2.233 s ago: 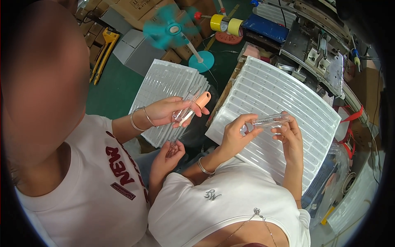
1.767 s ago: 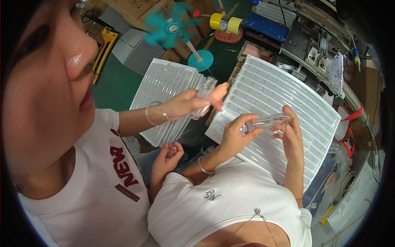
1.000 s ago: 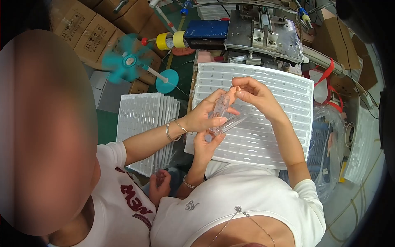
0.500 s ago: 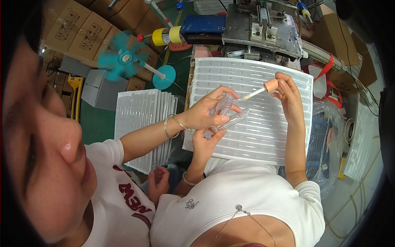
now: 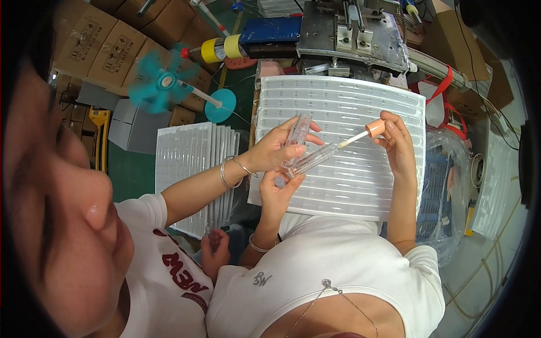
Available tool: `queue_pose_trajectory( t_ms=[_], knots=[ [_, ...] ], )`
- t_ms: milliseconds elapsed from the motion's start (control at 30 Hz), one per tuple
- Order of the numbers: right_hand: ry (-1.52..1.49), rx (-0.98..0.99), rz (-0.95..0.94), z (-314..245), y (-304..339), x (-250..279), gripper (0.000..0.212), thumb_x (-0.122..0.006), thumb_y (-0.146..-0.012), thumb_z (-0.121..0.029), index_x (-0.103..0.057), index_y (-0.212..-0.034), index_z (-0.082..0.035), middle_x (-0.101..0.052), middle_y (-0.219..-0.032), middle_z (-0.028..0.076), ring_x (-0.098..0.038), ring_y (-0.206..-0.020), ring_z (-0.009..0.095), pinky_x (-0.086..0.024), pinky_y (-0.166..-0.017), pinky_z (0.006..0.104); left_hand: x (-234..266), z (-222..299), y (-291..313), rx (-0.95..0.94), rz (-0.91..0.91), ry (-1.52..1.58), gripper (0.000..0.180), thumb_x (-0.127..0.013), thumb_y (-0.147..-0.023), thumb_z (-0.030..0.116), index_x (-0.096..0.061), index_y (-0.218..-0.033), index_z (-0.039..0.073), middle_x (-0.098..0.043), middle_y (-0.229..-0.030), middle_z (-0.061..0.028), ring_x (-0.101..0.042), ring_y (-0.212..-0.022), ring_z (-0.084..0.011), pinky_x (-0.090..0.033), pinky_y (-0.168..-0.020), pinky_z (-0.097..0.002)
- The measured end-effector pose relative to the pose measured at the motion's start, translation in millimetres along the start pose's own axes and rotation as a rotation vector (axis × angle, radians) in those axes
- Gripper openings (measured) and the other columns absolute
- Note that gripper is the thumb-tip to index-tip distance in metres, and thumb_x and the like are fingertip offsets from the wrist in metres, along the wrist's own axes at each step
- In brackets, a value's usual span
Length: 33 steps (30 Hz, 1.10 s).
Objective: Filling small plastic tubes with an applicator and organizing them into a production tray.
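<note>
My left hand [image 5: 276,194], a bracelet on its wrist, is closed around a clear lip gloss tube [image 5: 315,160] lying tilted up to the right. A pale round end [image 5: 280,181] shows at that hand's fingers; whether it belongs to this tube I cannot tell. With my right hand [image 5: 399,147] I pinch the orange cap [image 5: 375,128] of an applicator wand [image 5: 355,138]. Its pale tip is at the tube's open mouth; contact is unclear. From the left, a co-worker's hand [image 5: 265,153] holds another clear tube [image 5: 298,132] over mine.
A white ribbed tray sheet [image 5: 366,191] lies under my hands. More sheets [image 5: 191,174] stand stacked at left, near a turquoise fan [image 5: 167,82]. Beyond is a metal machine [image 5: 355,50]. The co-worker's other hand [image 5: 216,248] holds small clear pieces. A plastic-covered blue crate [image 5: 437,186] stands right.
The applicator's tip has come to the mouth of my tube. My tube now shows more fully, and the co-worker's tube has shifted slightly left and stands more upright.
</note>
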State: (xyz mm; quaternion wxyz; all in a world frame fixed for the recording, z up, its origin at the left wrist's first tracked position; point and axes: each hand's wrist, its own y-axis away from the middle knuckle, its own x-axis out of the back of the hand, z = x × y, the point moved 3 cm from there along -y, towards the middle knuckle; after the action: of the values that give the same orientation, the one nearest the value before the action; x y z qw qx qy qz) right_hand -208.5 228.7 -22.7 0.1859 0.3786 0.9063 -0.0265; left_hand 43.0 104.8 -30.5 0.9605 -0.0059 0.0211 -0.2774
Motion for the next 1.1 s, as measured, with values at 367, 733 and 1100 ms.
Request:
queue_pose_trajectory(
  t_ms=[367, 733, 1100],
  knots=[
    [0.073, -0.136, -0.164, 10, 12, -24, 0.031, -0.057, -0.091, -0.024, -0.056, -0.114, -0.003, -0.061, -0.103, 0.008, -0.061, -0.094, 0.015, -0.055, -0.074, 0.0269, -1, 1, -1, -0.049, -0.040, -0.066, 0.022, -0.074, -0.075, 0.001, -0.062, -0.094, -0.001, -0.061, -0.082, -0.0010, -0.052, -0.070, -0.0060, -0.042, -0.061, -0.0198],
    [0.073, -0.226, -0.241, 13, 17, -40, 0.030, -0.056, -0.092, -0.025, -0.056, -0.112, -0.004, -0.060, -0.103, 0.008, -0.059, -0.098, 0.015, -0.054, -0.076, 0.0286, 2, -6, 1, -0.022, 0.003, -0.031, 0.026, -0.075, -0.074, 0.000, -0.060, -0.095, -0.002, -0.062, -0.084, -0.0025, -0.052, -0.069, -0.0061, -0.043, -0.060, -0.0193],
    [0.128, -0.145, -0.346, 12, 18, -44, 0.037, -0.060, -0.089, -0.023, -0.053, -0.120, -0.004, -0.059, -0.113, 0.011, -0.060, -0.100, 0.016, -0.054, -0.080, 0.0287, 5, -5, 0, -0.190, -0.020, -0.082, 0.037, -0.074, -0.072, -0.005, -0.057, -0.104, 0.000, -0.064, -0.088, -0.0071, -0.057, -0.072, -0.0089, -0.046, -0.062, -0.0206]
  ],
)
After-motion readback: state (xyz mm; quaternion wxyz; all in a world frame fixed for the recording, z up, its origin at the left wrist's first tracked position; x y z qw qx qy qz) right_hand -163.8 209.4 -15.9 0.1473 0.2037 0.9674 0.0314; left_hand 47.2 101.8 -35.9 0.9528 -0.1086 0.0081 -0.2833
